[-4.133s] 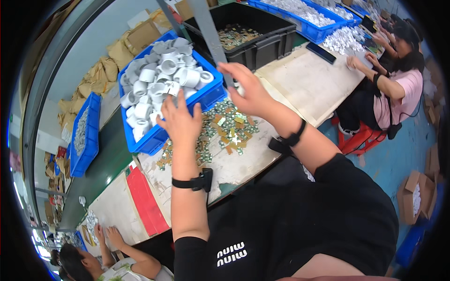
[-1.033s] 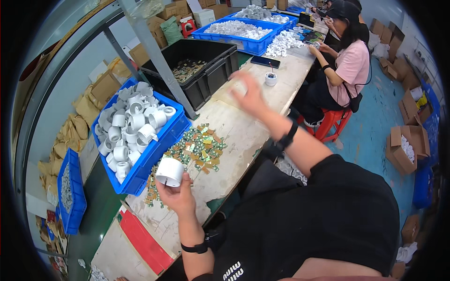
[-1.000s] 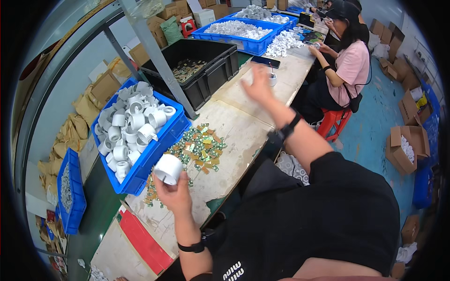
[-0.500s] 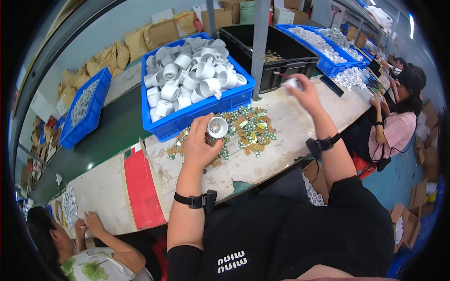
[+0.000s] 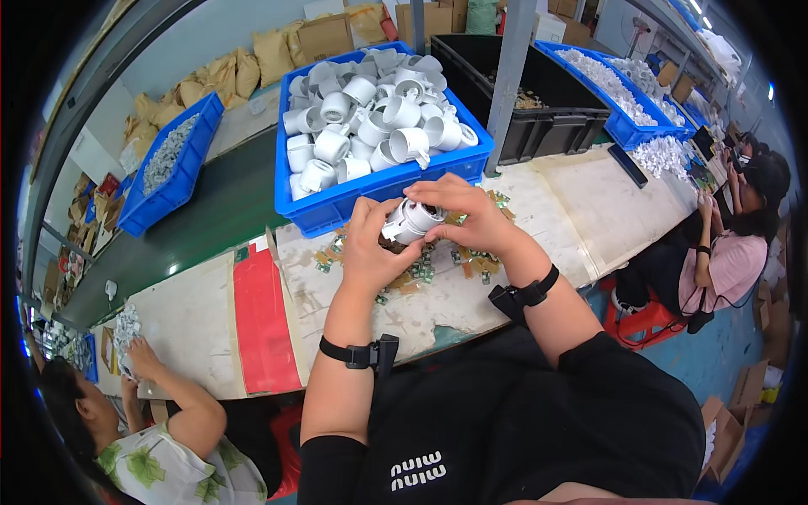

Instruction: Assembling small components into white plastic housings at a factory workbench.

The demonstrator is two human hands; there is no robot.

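Observation:
A white cylindrical plastic housing (image 5: pixel 412 220) is held between my two hands, tilted, above the table. My left hand (image 5: pixel 370 240) wraps round its left side, thumb underneath. From the right, my right hand (image 5: pixel 473 217) closes over its upper end with fingers and thumb. What lies inside the housing is mostly hidden by my fingers. Under my hands spreads a pile of small green and tan circuit boards (image 5: pixel 484 263). Just beyond, a blue crate (image 5: pixel 379 187) is heaped with similar white housings (image 5: pixel 358 126).
A black crate (image 5: pixel 551 135) stands behind a grey metal post (image 5: pixel 509 84). A dark flat phone-like object (image 5: pixel 628 166) lies right. Red sheet (image 5: pixel 265 316) covers part of the table at left. Co-workers sit at both ends; blue crates (image 5: pixel 172 164) of small parts line the bench.
My right hand has come in from the right with a small white part and now meets the housing in my left hand. The view has shifted slightly.

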